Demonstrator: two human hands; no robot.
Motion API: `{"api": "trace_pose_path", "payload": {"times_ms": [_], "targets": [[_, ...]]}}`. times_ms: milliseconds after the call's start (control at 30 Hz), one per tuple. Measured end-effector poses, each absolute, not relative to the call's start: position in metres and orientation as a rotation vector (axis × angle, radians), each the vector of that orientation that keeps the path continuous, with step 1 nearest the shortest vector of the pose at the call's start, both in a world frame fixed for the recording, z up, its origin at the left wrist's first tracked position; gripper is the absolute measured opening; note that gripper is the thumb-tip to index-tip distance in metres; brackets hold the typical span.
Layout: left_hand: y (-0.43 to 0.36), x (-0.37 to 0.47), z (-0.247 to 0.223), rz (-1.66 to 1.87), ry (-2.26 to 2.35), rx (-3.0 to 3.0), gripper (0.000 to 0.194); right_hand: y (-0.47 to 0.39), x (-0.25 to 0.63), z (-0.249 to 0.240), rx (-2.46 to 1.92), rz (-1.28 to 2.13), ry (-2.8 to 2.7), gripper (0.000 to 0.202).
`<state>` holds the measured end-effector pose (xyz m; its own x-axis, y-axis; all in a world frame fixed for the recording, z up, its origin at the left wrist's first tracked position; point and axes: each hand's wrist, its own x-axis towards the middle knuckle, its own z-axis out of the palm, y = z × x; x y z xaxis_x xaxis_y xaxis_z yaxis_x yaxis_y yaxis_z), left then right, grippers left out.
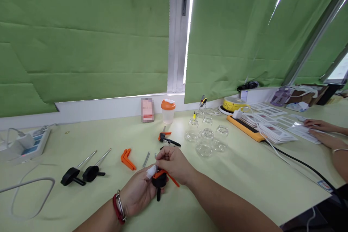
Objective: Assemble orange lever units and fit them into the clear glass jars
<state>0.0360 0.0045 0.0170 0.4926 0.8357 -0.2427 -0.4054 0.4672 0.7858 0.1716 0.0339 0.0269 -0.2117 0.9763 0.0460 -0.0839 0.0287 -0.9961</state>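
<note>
My left hand (141, 192), with a white wrap on one finger, is closed round a black clamp part (159, 181) with an orange arm (173, 179). At the top of that part, the fingers of my right hand (173, 161) pinch together at a thin metal rod. Just behind my hands lies another black and orange clamp (165, 137). To the left are a loose metal rod (146, 159), orange angled pieces (127, 159) and two black handles with long rods (71, 175) (91, 172).
Glass jars (205, 144) stand right of centre, behind them screwdrivers (202, 103). An orange-lidded cup (168, 111) is by the wall. Power strips lie left (38, 143) and right (246, 129). Another person's hands (320, 130) touch sheets at far right.
</note>
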Motion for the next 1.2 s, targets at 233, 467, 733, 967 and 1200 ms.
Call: {"api": "trace_pose_path", "payload": {"times_ms": [233, 467, 733, 967, 1200], "targets": [[0.008, 0.035, 0.016, 0.854, 0.724, 0.715, 0.018, 0.031, 0.173, 0.024, -1.115, 1.365, -1.518, 0.007], [0.008, 0.034, 0.015, 0.852, 0.730, 0.706, 0.020, 0.031, 0.173, 0.022, -1.070, 1.468, -1.507, 0.006], [0.009, 0.035, 0.014, 0.878, 0.738, 0.688, 0.025, 0.034, 0.175, 0.015, -1.028, 1.482, -1.501, 0.009], [0.008, 0.034, 0.013, 0.843, 0.661, 0.681, 0.031, 0.031, 0.177, 0.019, -1.049, 1.420, -1.663, 0.010], [0.007, 0.036, 0.016, 0.881, 0.714, 0.626, 0.030, 0.029, 0.183, 0.027, -0.965, 1.165, -1.992, 0.014]]}}
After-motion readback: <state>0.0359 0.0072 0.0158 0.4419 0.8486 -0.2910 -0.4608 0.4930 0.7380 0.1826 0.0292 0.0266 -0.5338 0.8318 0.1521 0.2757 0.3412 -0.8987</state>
